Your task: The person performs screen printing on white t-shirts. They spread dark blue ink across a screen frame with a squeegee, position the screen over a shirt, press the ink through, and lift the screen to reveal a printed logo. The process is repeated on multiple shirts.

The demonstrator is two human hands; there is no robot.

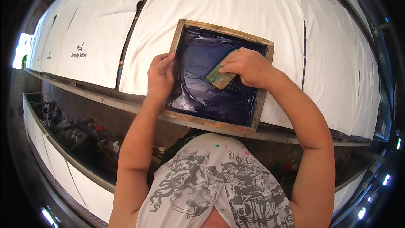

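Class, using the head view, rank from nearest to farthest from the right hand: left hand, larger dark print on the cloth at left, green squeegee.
1. Green squeegee: gripped in the right hand.
2. Left hand: at the left side of the wooden frame.
3. Larger dark print: farther left, on white cloth.

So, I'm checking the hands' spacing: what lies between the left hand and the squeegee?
In the head view, a stretch of dark-inked printing screen lies between the left hand and the squeegee.
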